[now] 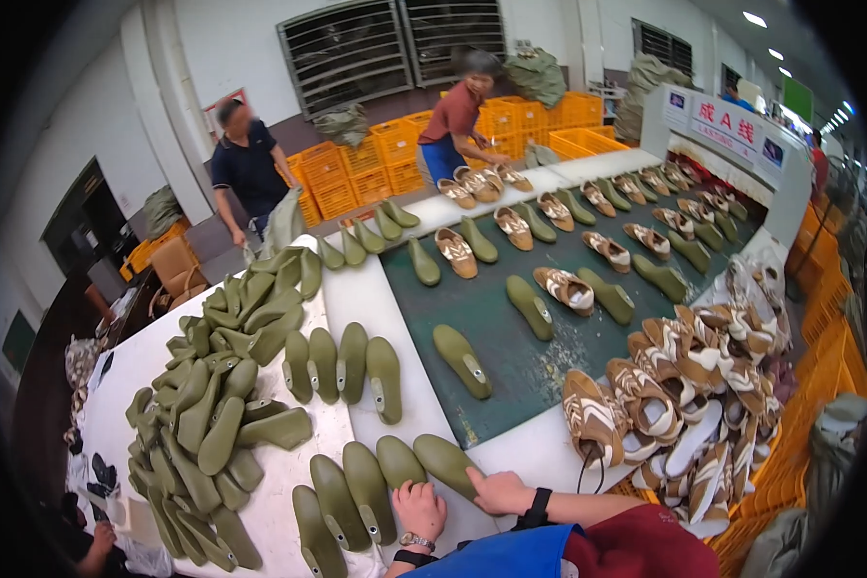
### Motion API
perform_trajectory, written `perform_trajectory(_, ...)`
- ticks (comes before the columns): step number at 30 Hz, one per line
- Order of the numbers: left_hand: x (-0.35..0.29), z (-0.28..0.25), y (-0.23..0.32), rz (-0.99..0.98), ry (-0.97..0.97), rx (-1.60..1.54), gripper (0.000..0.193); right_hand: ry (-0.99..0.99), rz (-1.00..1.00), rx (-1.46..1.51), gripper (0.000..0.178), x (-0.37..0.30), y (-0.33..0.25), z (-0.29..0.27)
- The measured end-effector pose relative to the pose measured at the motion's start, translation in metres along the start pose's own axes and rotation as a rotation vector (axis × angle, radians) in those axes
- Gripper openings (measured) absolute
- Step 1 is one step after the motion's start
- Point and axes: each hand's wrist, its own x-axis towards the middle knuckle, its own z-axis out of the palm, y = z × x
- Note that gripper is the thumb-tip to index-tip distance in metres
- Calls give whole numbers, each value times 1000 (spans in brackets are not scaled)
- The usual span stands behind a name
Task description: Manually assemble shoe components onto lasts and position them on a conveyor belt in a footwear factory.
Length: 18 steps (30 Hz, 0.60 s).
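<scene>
Along the near edge of the white table stands a row of olive-green shoe lasts (335, 489). My right hand (503, 493), a black band at its wrist, grips the heel end of the rightmost shoe last (445, 460), which lies tilted. Beside it, my left hand (420, 511), with a wristwatch, has its fingers curled on the heel end of the neighbouring shoe last (398, 460). Farther off, a second row of shoe lasts (352, 361) sits at the belt's left side. A large heap of loose shoe lasts (217, 385) covers the table on the left.
A green conveyor belt (511, 371) carries lasts and brown-and-white shoes (564, 289). Many more shoes (684, 376) are piled at right, beside orange crates (819, 385). Across the belt, one person (453, 125) handles shoes; another person (250, 164) holds a sack (284, 223) by the heap.
</scene>
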Motion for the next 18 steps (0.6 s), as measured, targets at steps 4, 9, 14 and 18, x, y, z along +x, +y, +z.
perform_trajectory(4, 5, -4, 4, 26, 21, 19, 22, 92, -26, 279, 58, 5, 50, -26)
perform_trajectory(9, 7, 2, -2, -3, -14, 1, 22, -141, 188, 1319, 38, 18, 106, -117)
perform_trajectory(14, 6, -2, 0, -25, -40, 5, 22, 119, 186, 990, 42, 84, 146, -226)
perform_trajectory(18, 7, 1, 0, -46, -50, 7, 21, 451, 409, 216, 50, 173, 186, -244)
